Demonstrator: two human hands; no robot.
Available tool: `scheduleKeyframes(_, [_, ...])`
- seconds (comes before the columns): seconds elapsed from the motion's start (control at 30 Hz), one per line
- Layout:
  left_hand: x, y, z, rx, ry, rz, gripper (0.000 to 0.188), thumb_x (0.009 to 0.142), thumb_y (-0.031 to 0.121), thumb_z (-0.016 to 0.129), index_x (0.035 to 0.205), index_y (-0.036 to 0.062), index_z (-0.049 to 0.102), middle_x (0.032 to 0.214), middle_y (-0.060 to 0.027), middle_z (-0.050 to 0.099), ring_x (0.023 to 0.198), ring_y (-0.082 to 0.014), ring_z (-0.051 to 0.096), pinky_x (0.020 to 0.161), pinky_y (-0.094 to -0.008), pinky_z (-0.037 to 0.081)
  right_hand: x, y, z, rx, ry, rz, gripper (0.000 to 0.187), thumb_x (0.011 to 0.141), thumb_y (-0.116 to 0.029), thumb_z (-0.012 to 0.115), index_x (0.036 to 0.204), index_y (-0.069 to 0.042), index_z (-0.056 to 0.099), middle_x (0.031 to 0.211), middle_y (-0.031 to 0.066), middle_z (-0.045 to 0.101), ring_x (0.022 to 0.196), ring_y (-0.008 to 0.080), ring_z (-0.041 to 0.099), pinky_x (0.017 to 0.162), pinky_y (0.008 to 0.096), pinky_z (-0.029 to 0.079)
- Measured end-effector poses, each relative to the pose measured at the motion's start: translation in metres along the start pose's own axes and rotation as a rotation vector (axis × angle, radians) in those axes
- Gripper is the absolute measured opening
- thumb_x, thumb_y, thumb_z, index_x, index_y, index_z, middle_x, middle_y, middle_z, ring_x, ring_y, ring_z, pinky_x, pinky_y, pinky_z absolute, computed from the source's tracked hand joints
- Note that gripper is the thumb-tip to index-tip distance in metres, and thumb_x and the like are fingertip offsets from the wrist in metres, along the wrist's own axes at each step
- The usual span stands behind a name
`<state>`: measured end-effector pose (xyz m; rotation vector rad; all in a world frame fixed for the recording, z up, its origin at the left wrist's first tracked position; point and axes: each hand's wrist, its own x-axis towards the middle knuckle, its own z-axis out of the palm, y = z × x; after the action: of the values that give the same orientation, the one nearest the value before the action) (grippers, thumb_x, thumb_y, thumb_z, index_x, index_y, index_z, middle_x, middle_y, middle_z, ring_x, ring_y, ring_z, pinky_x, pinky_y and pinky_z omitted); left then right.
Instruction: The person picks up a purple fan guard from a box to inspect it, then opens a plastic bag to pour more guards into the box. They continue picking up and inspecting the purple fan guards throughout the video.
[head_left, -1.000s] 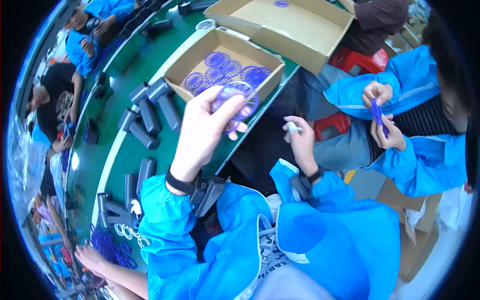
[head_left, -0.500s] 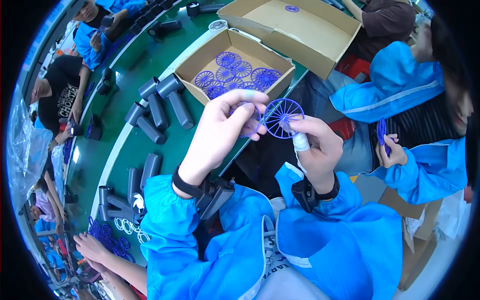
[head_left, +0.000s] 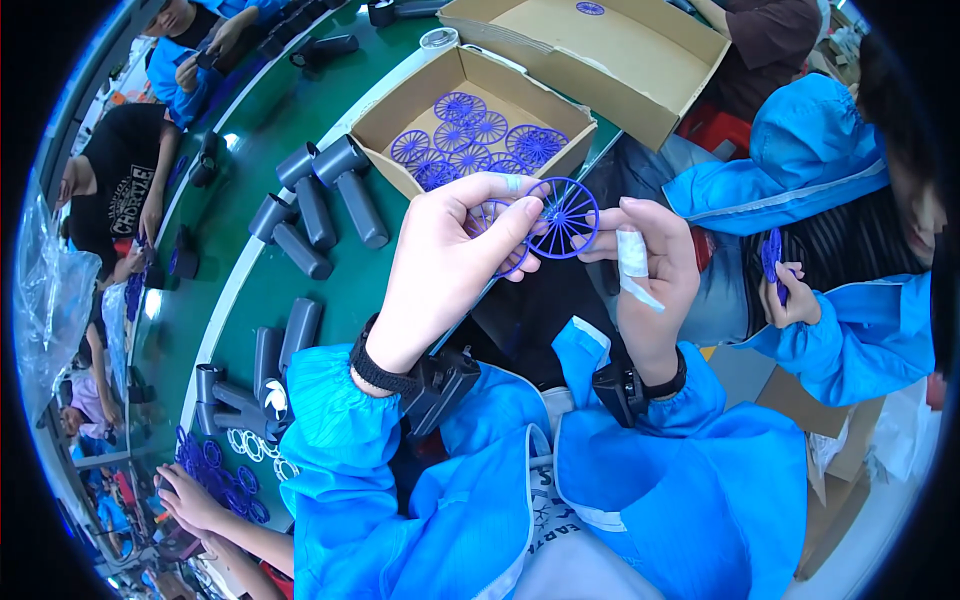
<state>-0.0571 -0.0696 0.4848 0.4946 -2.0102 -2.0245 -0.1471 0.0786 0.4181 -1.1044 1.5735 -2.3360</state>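
Observation:
My left hand is closed on two round purple spoked grilles. The nearer-right grille is pinched at its left edge under my thumb. A second grille lies partly hidden behind my thumb and among the curled fingers. At the right rim of the pinched grille is my right hand, its fingers apart and their tips by the rim. White tape wraps one of its digits, with a loose end hanging. Just beyond my hands a cardboard box holds several more purple grilles.
A larger cardboard box stands behind. Dark grey T-shaped housings lie on the green table. Purple grilles and white rings sit at left, near another person's hands. A neighbour's hand holds purple pieces at right.
My left thumb has come onto the right grille, which shifted slightly left. My right hand has loosened from its pinch on that grille and spread its fingers.

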Motion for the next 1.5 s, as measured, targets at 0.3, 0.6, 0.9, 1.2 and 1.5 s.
scheduleKeyframes(0.3, [-0.001,-0.001,0.001,0.047,0.020,-0.007,0.023,0.088,0.012,0.058,0.105,-0.0034,0.059,0.077,-0.0061,0.064,0.059,-0.0093,0.061,0.051,-0.0188,0.048,-0.001,-0.001,0.002,-0.066,-0.038,-0.010,0.023,0.091,-0.004,0.047,0.113,0.002,0.049,0.103,0.0162,0.059,0.084,0.0199,0.063,0.071,0.0301,0.054])
scheduleKeyframes(0.6, [0.001,-0.006,0.000,0.080,-0.022,0.002,0.026,0.090,0.016,0.055,0.109,-0.0021,0.057,0.081,-0.0072,0.064,0.061,-0.0101,0.062,0.052,-0.0195,0.049,0.003,-0.009,-0.001,-0.272,-0.154,-0.016,0.030,0.082,0.010,0.047,0.107,0.000,0.061,0.107,0.0140,0.059,0.090,0.0197,0.061,0.076,0.0281,0.051])
scheduleKeyframes(0.9, [0.012,-0.011,-0.008,-0.348,-0.022,-0.067,0.028,0.093,0.012,0.047,0.117,-0.0021,0.051,0.096,-0.0119,0.063,0.078,-0.0143,0.063,0.065,-0.0239,0.052,0.020,-0.008,-0.007,-0.135,-0.126,0.043,0.032,0.081,0.011,0.044,0.107,0.002,0.061,0.103,0.0138,0.061,0.090,0.0200,0.062,0.075,0.0282,0.052])
scheduleKeyframes(1.2, [0.014,-0.015,-0.013,-0.448,0.069,-0.005,0.028,0.091,0.006,0.048,0.118,-0.0018,0.050,0.109,-0.0146,0.059,0.099,-0.0196,0.059,0.083,-0.0285,0.049,0.118,-0.004,-0.013,-1.113,-0.065,-0.250,0.030,0.091,-0.013,0.046,0.116,0.001,0.054,0.101,0.0123,0.061,0.075,0.0138,0.062,0.064,0.0227,0.050])
scheduleKeyframes(1.5, [0.007,-0.003,-0.016,0.702,-0.051,0.838,0.013,0.083,0.002,0.057,0.089,0.0077,0.067,0.105,-0.0104,0.065,0.121,-0.0307,0.046,0.100,-0.0437,0.034,0.035,-0.004,0.029,0.418,-0.091,0.402,0.027,0.093,-0.016,0.047,0.111,0.004,0.053,0.091,0.0098,0.059,0.073,0.0128,0.059,0.060,0.0235,0.048])
